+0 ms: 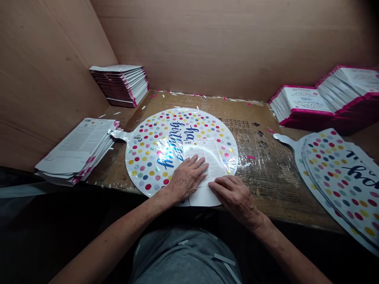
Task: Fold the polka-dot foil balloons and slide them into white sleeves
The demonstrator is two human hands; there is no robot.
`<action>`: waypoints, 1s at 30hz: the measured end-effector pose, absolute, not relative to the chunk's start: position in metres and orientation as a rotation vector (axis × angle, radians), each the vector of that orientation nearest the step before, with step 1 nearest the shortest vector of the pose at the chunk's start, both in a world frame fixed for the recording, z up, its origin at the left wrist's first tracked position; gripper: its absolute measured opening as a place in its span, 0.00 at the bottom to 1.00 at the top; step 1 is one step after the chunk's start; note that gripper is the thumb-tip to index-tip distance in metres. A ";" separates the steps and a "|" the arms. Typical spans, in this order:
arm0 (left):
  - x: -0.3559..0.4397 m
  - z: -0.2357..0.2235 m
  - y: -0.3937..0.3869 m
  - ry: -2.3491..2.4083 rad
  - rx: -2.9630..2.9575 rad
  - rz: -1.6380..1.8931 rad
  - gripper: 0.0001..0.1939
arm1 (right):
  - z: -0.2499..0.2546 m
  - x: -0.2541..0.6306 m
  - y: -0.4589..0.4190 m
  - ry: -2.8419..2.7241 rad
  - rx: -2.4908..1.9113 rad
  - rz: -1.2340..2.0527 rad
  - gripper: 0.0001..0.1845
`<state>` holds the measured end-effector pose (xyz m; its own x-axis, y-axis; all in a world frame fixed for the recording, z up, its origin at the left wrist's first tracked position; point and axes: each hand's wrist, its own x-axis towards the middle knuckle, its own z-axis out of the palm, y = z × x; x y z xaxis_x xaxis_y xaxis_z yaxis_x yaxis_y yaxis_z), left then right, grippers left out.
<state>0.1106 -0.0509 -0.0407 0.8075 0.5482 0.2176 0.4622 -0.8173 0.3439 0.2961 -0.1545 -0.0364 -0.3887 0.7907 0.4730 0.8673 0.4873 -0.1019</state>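
Observation:
A flat foil balloon [154,134] with coloured dots and blue "birthday" lettering lies before me, its tail pointing left. On its near right part rests a white printed paper packet [211,152], its plain lower flap [205,196] towards me. My left hand [189,175] lies flat over the packet's left side, fingers stretched out. My right hand [233,193] is closed at the packet's lower right, with thumb and fingers together at the flap's edge. The fingers hide part of that edge.
Packet stacks stand at the left [79,146], back left [121,85] and back right [308,100]. More dotted foil balloons [334,173] overlap at the right, past the table edge. Cardboard [260,157] covers the table, with paper scraps on it. Wooden panels [207,47] rise behind and left.

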 end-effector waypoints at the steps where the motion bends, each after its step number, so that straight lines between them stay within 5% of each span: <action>1: 0.109 -0.042 -0.053 0.782 2.689 0.457 0.19 | -0.038 0.296 -0.156 -2.291 -1.357 -0.226 0.11; 20: 0.105 -0.045 -0.055 0.743 2.502 0.508 0.21 | -0.042 0.287 -0.153 -2.431 -1.321 -0.323 0.11; 30: 0.114 -0.050 -0.048 0.573 2.503 0.498 0.20 | -0.032 0.300 -0.168 -2.531 -1.440 -0.243 0.20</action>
